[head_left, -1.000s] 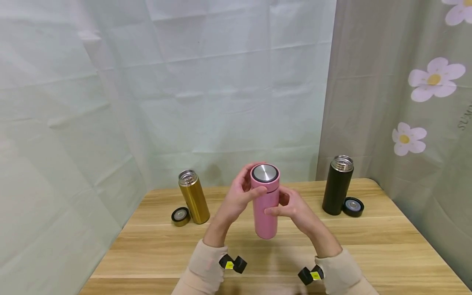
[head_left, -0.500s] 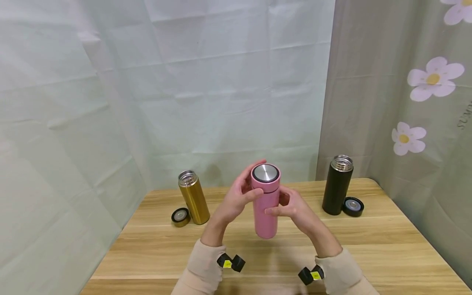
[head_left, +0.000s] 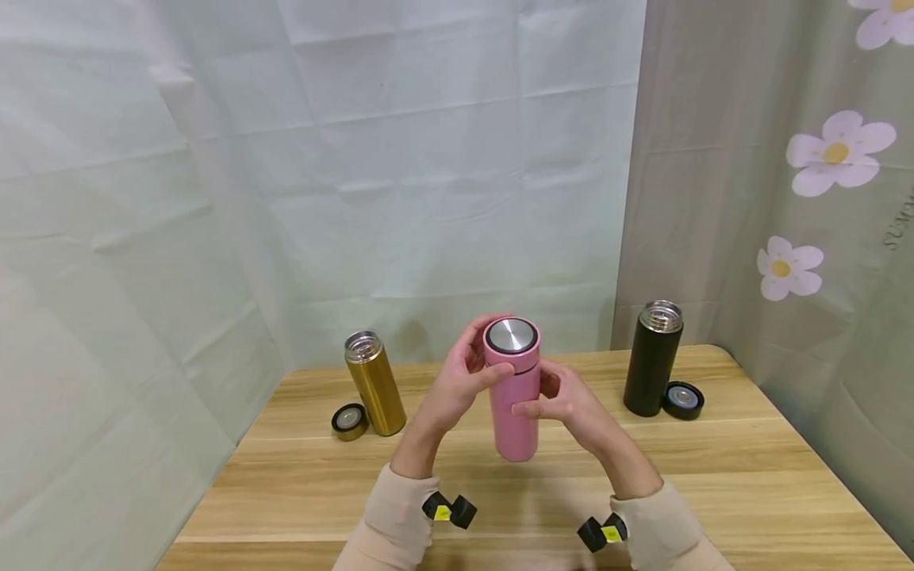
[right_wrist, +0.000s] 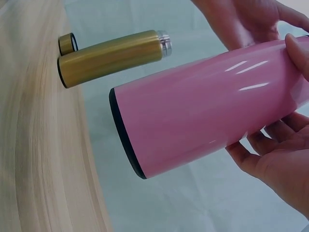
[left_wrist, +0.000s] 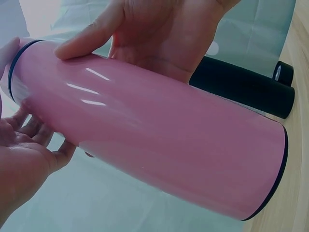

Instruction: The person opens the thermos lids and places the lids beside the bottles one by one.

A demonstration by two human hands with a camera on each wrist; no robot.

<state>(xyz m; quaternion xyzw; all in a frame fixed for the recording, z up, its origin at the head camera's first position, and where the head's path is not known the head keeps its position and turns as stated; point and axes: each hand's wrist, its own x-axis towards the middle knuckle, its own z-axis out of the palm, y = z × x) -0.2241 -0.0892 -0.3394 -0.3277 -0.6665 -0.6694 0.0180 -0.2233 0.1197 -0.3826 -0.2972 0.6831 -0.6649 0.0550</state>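
A pink thermos bottle [head_left: 516, 432] is held upright above the table in the head view, its pink lid [head_left: 512, 336] with a silver disc on top. My left hand [head_left: 454, 387] grips the lid, thumb across the front near the seam. Lower down, my right hand [head_left: 577, 406] holds the bottle's body, with the thumb on the front. Both hands also show around the thermos bottle [left_wrist: 159, 125] in the left wrist view. The black-edged base of the thermos bottle [right_wrist: 193, 116] hangs free in the right wrist view. Some fingers are hidden behind it.
On the left of the wooden table [head_left: 300, 492] stands a lidless gold thermos [head_left: 379, 388], its lid [head_left: 350, 421] lying beside it. A lidless black thermos [head_left: 652, 369] stands at the right, with its lid [head_left: 683, 400] next to it. A pale curtain [head_left: 457, 198] hangs behind.
My left hand has shifted slightly around the lid and back, its thumb sliding a little left and then right. The right hand and the thermos bottle have hardly moved.
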